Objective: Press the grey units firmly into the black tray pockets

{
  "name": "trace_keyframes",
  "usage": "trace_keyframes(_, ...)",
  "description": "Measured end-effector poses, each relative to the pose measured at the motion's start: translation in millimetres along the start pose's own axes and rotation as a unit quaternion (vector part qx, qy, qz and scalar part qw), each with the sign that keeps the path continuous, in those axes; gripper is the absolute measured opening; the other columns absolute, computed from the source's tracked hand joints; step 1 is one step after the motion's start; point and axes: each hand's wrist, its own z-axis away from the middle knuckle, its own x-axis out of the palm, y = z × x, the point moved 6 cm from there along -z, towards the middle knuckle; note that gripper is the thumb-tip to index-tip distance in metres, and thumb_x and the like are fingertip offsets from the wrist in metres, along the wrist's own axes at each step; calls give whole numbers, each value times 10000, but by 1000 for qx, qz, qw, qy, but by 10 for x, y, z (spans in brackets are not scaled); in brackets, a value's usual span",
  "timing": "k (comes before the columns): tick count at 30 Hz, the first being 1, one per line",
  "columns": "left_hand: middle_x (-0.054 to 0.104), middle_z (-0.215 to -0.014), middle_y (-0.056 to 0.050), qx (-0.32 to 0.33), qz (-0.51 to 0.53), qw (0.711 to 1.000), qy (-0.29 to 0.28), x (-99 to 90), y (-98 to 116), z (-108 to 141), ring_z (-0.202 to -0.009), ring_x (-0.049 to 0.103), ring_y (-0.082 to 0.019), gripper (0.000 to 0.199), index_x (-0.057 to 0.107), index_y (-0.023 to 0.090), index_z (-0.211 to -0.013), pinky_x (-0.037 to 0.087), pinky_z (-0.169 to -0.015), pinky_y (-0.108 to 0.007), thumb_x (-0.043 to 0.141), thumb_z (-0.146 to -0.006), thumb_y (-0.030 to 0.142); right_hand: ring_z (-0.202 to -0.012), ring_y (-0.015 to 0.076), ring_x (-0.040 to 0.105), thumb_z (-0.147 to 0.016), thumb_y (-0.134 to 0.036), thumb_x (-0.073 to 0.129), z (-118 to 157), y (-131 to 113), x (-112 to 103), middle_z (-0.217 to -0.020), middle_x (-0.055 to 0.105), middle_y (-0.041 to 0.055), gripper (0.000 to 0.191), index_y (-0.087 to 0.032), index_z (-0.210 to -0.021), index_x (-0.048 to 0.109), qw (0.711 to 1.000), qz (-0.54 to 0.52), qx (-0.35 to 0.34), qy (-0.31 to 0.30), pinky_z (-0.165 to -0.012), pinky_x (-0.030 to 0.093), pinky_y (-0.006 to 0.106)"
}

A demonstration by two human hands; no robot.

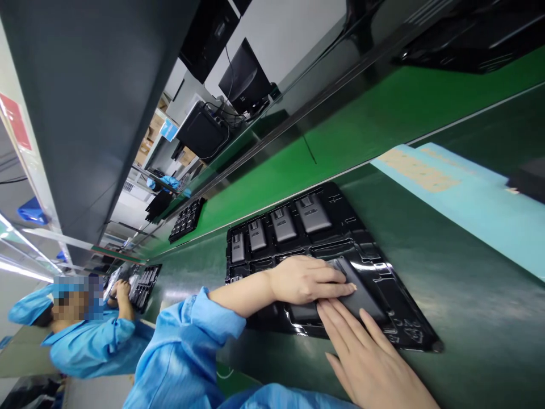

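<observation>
My left hand [313, 279] reaches across from the left, its fingers pressed together and bent over a dark grey rectangular device [367, 292]. The device lies tilted over the lower right part of a black moulded tray [409, 307]. My right hand [361, 355] comes up from the bottom right, its fingers stretched out and touching the near side of the device. Under the hands, part of another dark flat piece [304, 312] shows in the tray. Along the tray's far row sit several grey devices [314, 213] in their pockets. My left forearm hides some of the pockets.
Light blue sheets [477, 199] lie on the green bench at the right. A bright green strip [353, 133] runs behind the tray, with another black tray [186, 220] further along. At the left, a co-worker in blue [97, 346] handles things beside a filled tray [147, 284]. A grey shelf [85, 85] hangs overhead.
</observation>
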Motion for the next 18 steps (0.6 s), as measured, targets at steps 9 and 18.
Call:
trace_keyframes(9,603,-846,-50,-94,85,992,-13,-4,-93,-215,-770,522,-94,342,621,174,-947,402,-705,-212,326,-902,341,-1011,191,487,-827,-171,258,11,32,1,-1011,606,114,371,-64,-985,576,1000,-7,11,14,-914,330,355)
trace_keyframes(18,559,-814,-59,-75,109,990,-59,-87,-103,-371,-754,482,-119,360,600,152,-845,343,-657,-243,287,-913,317,-1009,173,494,-886,-185,200,2,36,9,-1009,613,110,420,-48,-953,591,999,-32,18,14,-1002,219,322)
